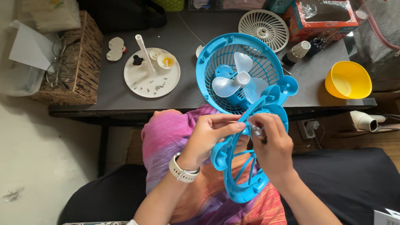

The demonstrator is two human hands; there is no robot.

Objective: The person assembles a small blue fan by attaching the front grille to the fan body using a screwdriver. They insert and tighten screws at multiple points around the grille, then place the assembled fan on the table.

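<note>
Bare forearms, white wristwatch (183, 171) on the left wrist, pink-purple-orange top, black trousers.

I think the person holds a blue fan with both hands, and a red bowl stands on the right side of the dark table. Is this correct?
Not quite: the bowl is yellow, not red. The rest holds. In the head view, the left hand and right hand both grip the blue fan, and the bowl stands on the right side of the dark table.
</note>
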